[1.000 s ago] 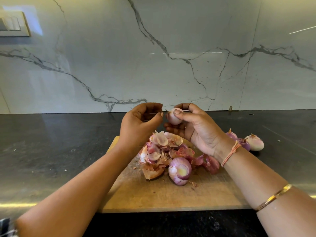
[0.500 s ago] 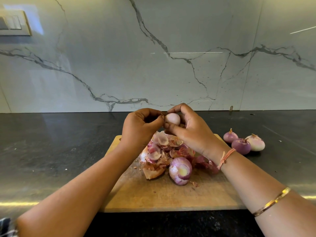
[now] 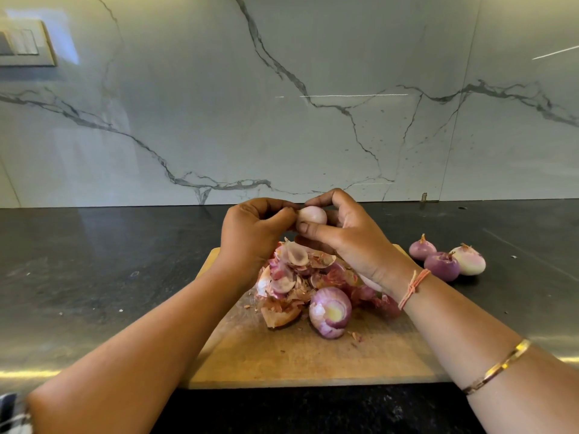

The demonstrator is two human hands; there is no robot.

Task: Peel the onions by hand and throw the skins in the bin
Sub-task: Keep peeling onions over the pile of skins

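Kitchen wall of white marble (image 3: 313,120) with grey veins, a switch plate (image 3: 22,45) at far left. Below it a dark stone countertop (image 3: 94,261), glossy. At the near left corner there is a bit of striped fabric (image 3: 9,415), too cut off to name.

A wooden cutting board (image 3: 297,361) lies on the counter at centre, its near edge close to the counter's front.

The left hand (image 3: 250,233) is raised over the far part of the board, fingers curled, thumb and fingertips pinching at the left end of a small onion (image 3: 311,215). Cannot tell if it has the skin or the bulb itself. The small onion is pale pink and smooth, held in the air between both hands above the skins. The right hand (image 3: 351,236) grips it from the right, index finger arched over the top, thumb under the front, other fingers curled behind.

Under the hands a pile of skins (image 3: 294,277) sits on the board, pink, white and brown scraps, loose. Touching the pile's near right side is a half-peeled onion (image 3: 330,311), cut end facing near, yellow centre showing.

On the right wrist is a pink thread band (image 3: 413,288), and further up the forearm a gold bangle (image 3: 498,366).

Right of the board, on the bare counter, is a group of three whole onions (image 3: 441,266), clustered and touching, two purple, the rightmost pale.
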